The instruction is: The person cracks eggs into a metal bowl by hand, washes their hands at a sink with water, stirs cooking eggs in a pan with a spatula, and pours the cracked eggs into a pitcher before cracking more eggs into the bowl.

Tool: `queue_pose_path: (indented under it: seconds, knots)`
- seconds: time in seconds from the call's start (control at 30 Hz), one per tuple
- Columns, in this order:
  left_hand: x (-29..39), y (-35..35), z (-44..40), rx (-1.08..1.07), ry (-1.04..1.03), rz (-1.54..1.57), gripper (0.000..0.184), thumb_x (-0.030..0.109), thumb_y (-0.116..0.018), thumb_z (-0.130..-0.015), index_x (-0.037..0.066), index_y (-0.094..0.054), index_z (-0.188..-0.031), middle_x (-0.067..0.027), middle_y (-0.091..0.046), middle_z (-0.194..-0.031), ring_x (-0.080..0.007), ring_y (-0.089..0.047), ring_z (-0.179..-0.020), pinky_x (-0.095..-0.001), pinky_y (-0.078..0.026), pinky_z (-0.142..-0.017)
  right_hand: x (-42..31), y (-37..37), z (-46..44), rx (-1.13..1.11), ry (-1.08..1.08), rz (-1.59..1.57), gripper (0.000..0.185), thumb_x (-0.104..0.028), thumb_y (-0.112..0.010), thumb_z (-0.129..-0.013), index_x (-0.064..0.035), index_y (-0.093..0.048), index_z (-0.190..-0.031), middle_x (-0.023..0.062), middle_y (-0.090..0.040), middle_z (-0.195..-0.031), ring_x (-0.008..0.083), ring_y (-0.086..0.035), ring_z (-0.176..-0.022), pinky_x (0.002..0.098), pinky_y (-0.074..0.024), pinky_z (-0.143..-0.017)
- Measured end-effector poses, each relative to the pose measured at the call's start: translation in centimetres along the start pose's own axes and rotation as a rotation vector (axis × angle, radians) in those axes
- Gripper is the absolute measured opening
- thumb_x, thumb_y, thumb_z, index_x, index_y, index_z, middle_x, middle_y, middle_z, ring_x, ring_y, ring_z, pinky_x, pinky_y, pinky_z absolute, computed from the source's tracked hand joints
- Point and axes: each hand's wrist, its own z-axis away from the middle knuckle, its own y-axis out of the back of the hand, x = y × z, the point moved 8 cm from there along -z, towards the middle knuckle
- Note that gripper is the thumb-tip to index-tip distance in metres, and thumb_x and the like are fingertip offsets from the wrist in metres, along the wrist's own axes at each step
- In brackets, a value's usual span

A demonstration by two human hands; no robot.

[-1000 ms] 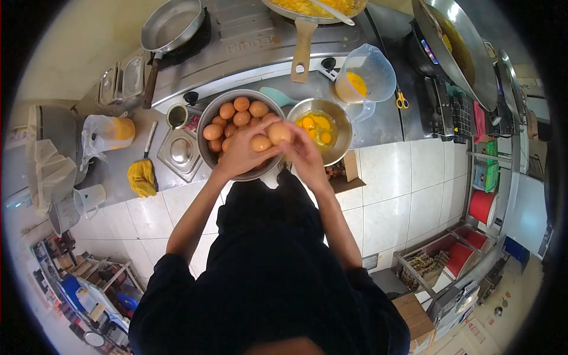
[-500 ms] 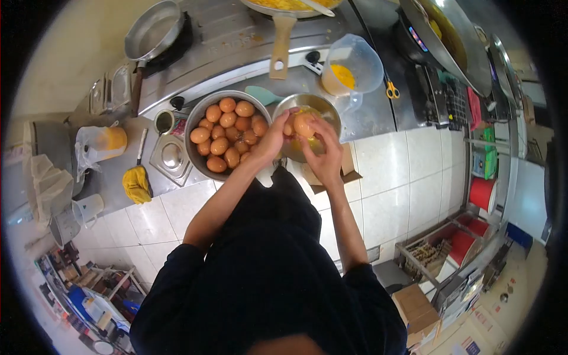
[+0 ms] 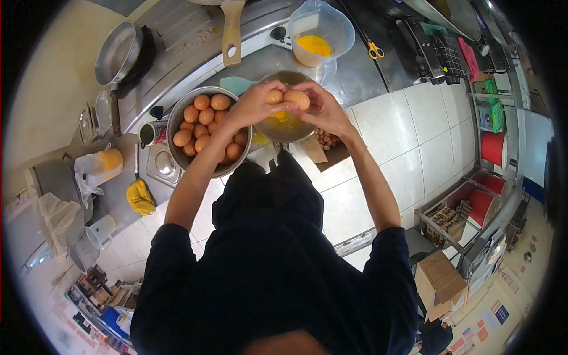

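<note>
My left hand (image 3: 255, 105) grips a brown egg (image 3: 273, 96) between thumb and fingers. Beside it, my right hand (image 3: 327, 111) is closed around another brown egg (image 3: 297, 99); the two eggs are close together, and whether they touch is unclear. Both hands are over a metal bowl (image 3: 289, 77) containing yellow yolks and liquid egg (image 3: 283, 120). To the left stands a large metal pot (image 3: 171, 127) full of whole brown eggs (image 3: 202, 102), partly covered by my left forearm. A pale green spatula (image 3: 235, 85) lies behind the bowl.
A clear jug (image 3: 322, 26) with yellow liquid stands behind the bowl, near yellow-handled scissors (image 3: 374, 51). Below the counter edge, a cardboard box (image 3: 332, 161) holds eggshells. At left are a frying pan (image 3: 118, 53), a yellow cloth (image 3: 140, 197) and a lidded metal container (image 3: 163, 164).
The view has shifted, so the counter items appear higher and further left. Both hands still hold eggs over the bowl; the right hand's egg is now turned more sideways.
</note>
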Motion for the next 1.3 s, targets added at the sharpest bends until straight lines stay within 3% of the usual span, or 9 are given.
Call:
queue_pose_path:
  seconds: [0.2, 0.5, 0.6, 0.8, 0.93, 1.03, 1.1, 1.2, 1.3]
  knots:
    - [0.8, 0.2, -0.5, -0.125, -0.080, -0.281, 0.053, 0.057, -0.072, -0.077, 0.010, -0.069, -0.100, -0.0110, -0.070, -0.093, -0.0324, -0.067, -0.085, -0.0389, -0.052, -0.073, -1.0, -0.4, -0.7, -0.097, 0.059, 0.150, 0.051, 0.004, -0.071, -0.082, -0.0074, -0.057, -0.130, 0.0070, -0.054, -0.124, 0.0183, -0.058, -0.114, 0.0322, -0.0504, -0.098]
    - [0.3, 0.6, -0.1, 0.006, -0.319, -0.687, 0.045, 0.050, -0.072, -0.072, 0.015, -0.071, -0.102, -0.0067, -0.067, -0.089, -0.0288, -0.066, -0.082, -0.0413, -0.053, -0.069, -0.1, -0.4, -1.2, -0.117, 0.198, 0.350, 0.057, 0.008, -0.070, -0.076, -0.0118, -0.062, -0.129, 0.0062, -0.056, -0.118, 0.0191, -0.059, -0.108, 0.0282, -0.0550, -0.086]
    - [0.1, 1.4, -0.1, -0.020, -0.270, -0.623, 0.047, 0.052, -0.072, -0.073, 0.015, -0.071, -0.103, -0.0062, -0.068, -0.092, -0.0283, -0.067, -0.083, -0.0408, -0.053, -0.070, -1.0, -0.6, -1.1, -0.146, 0.287, 0.488, 0.057, 0.008, -0.069, -0.076, -0.0125, -0.062, -0.130, 0.0082, -0.057, -0.121, 0.0202, -0.060, -0.109, 0.0289, -0.0534, -0.084]
    - [2.2, 1.5, -0.5, -0.002, -0.121, -0.310, 0.047, 0.052, -0.076, -0.073, 0.014, -0.072, -0.101, -0.0070, -0.070, -0.093, -0.0285, -0.067, -0.086, -0.0402, -0.053, -0.073, -4.0, -2.6, 0.1, 0.060, 0.391, 0.688, 0.054, 0.000, -0.073, -0.077, -0.0138, -0.062, -0.127, 0.0091, -0.058, -0.125, 0.0263, -0.060, -0.110, 0.0354, -0.0507, -0.090]
    - [2.8, 3.6, 6.1, 0.032, 0.077, -0.020, 0.043, 0.046, -0.075, -0.078, 0.014, -0.072, -0.106, -0.0088, -0.071, -0.101, -0.0283, -0.068, -0.091, -0.0392, -0.053, -0.080, -6.4, -0.3, 6.5, 0.532, 0.471, 0.796, 0.044, -0.005, -0.075, -0.080, -0.0077, -0.062, -0.122, 0.0142, -0.058, -0.124, 0.0324, -0.058, -0.114, 0.0384, -0.0501, -0.093]
    - [-0.7, 6.0, 11.9, 0.156, 0.193, -0.210, 0.041, 0.042, -0.071, -0.082, 0.014, -0.071, -0.112, -0.0114, -0.071, -0.103, -0.0297, -0.068, -0.094, -0.0391, -0.053, -0.084, -1.8, 2.5, 12.1, 0.689, 0.414, 0.853, 0.058, -0.004, -0.077, -0.078, -0.0055, -0.055, -0.131, 0.0206, -0.057, -0.123, 0.0372, -0.056, -0.114, 0.0398, -0.0483, -0.096]
    - [-2.7, 6.5, 13.7, 0.260, 0.268, -0.423, 0.040, 0.040, -0.070, -0.084, 0.015, -0.070, -0.116, -0.0130, -0.071, -0.102, -0.0308, -0.067, -0.094, -0.0396, -0.053, -0.085, 4.2, 4.7, 14.0, 0.649, -0.018, 0.861, 0.071, -0.005, -0.077, -0.078, -0.0077, -0.044, -0.142, 0.0232, -0.053, -0.128, 0.0391, -0.051, -0.120, 0.0416, -0.0457, -0.099]
    - [-5.2, 5.3, 13.3, 0.107, 0.390, -0.662, 0.047, 0.036, -0.067, -0.085, 0.014, -0.062, -0.126, -0.0205, -0.064, -0.116, -0.0362, -0.066, -0.094, -0.0451, -0.054, -0.079, 12.8, 7.3, 18.2, 0.494, -0.211, 1.018, 0.077, -0.008, -0.075, -0.082, -0.0073, -0.035, -0.148, 0.0243, -0.048, -0.133, 0.0392, -0.047, -0.126, 0.0431, -0.0430, -0.102]
    - [-8.3, 3.1, 11.5, -0.064, 0.534, -0.680, 0.048, 0.037, -0.067, -0.084, 0.012, -0.060, -0.124, -0.0185, -0.066, -0.109, -0.0350, -0.066, -0.093, -0.0460, -0.054, -0.075, 7.8, 5.8, 16.0, 0.535, -0.242, 0.821, 0.073, -0.011, -0.073, -0.084, -0.0055, -0.036, -0.147, 0.0249, -0.047, -0.135, 0.0384, -0.047, -0.126, 0.0437, -0.0427, -0.103]
